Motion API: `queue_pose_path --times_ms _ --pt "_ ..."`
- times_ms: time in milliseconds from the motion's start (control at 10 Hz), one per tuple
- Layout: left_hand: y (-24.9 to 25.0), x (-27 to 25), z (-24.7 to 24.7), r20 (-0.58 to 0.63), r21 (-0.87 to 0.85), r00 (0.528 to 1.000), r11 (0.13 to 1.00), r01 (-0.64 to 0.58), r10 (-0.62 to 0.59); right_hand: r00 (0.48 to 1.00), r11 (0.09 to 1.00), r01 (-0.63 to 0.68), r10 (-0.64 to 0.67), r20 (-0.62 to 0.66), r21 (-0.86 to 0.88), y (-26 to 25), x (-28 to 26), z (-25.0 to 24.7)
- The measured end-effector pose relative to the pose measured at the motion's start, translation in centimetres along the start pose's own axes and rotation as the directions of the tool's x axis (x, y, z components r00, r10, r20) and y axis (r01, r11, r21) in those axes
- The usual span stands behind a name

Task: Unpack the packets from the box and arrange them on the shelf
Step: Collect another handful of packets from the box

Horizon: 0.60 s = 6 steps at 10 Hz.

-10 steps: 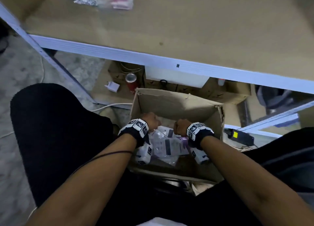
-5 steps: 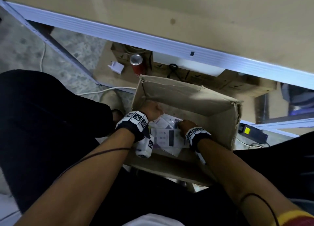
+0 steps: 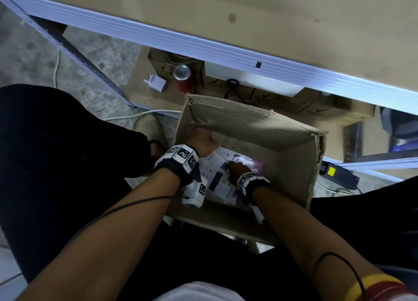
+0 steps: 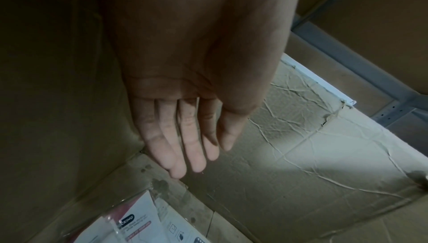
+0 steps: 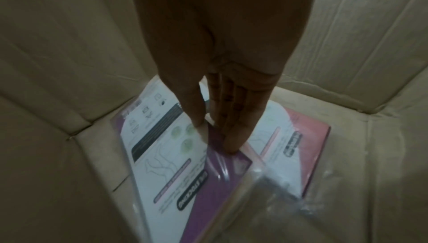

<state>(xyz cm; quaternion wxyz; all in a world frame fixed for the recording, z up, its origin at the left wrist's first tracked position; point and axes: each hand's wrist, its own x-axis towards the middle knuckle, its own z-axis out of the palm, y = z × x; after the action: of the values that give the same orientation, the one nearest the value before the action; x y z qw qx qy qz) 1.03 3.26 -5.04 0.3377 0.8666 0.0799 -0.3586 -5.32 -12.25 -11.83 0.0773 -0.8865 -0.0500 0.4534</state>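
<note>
Right hand (image 5: 222, 89) fingers flat on top packet (image 5: 185, 155) in box (image 3: 248, 124), nothing gripped; left hand (image 4: 185, 118) empty. Packets light, slippery, floppy; pinch an edge.

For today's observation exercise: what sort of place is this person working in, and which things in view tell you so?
Probably a stockroom or storage area. A metal-framed shelf with a board top stands over flat cardboard cartons on a concrete floor, and an open cardboard box of plastic-wrapped packets is being unpacked.
</note>
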Motion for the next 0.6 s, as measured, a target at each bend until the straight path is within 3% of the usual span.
queue_pose_path --times_ms 300,600 --pt "-0.4 -0.3 0.3 -0.027 0.036 0.999 0.999 -0.031 0.032 0.996 0.998 0.052 -0.055 0.07 0.04 -0.3 1.1 1.2" --pt "0.6 2.5 1.7 -0.026 0.082 0.997 0.994 0.077 -0.075 0.988 0.993 0.105 -0.098 0.122 -0.052 -0.1 1.6 1.6"
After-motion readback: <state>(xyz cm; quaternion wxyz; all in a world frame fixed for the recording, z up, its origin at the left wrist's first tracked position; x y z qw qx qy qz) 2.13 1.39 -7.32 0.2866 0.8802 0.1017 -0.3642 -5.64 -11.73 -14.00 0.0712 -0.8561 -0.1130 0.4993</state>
